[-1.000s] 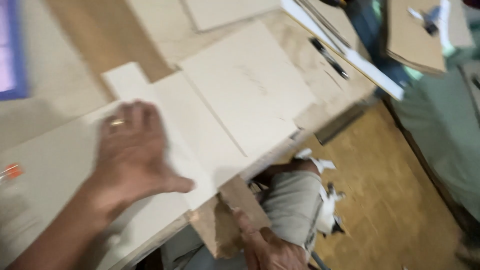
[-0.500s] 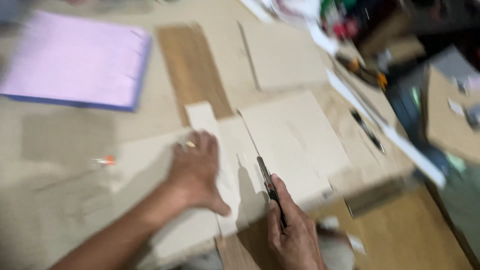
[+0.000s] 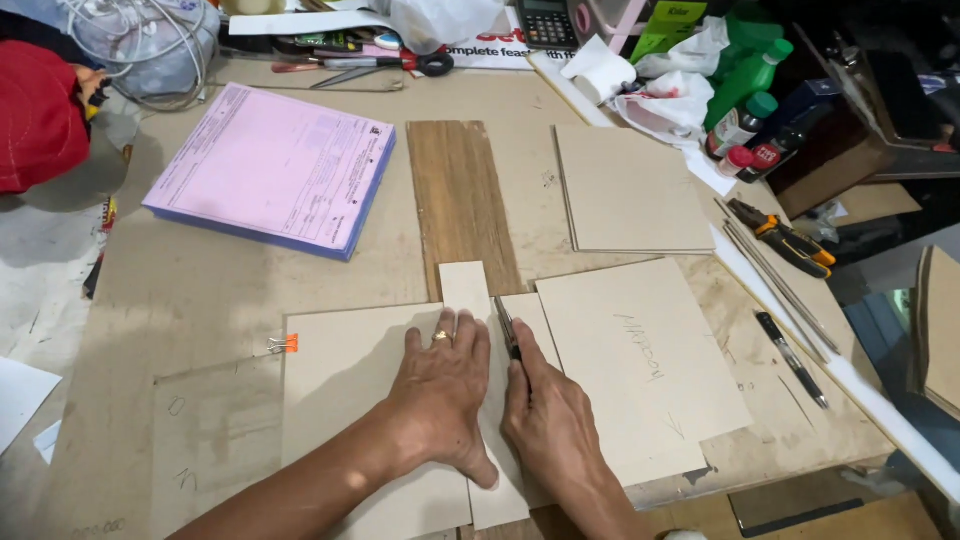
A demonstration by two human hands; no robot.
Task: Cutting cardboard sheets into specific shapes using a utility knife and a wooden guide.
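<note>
Pressing flat on a narrow pale cardboard strip, the left hand has its fingers spread and holds nothing in its grip, a ring on one finger. The strip lies upright along the seam between two large beige cardboard sheets, and its lower end runs to the near edge of the counter. The right hand is closed in a grip around a slim dark-handled cutting knife, whose handle is mostly hidden inside the fist; only the front end shows, lying against the strip's right edge. Whether the blade touches the card cannot be made out. Both forearms are cut off by the bottom of the view. At the far right corner a green plastic bottle stands among smaller bottles, its contents unseen. A pink paper pad lies well apart at the far left.
</note>
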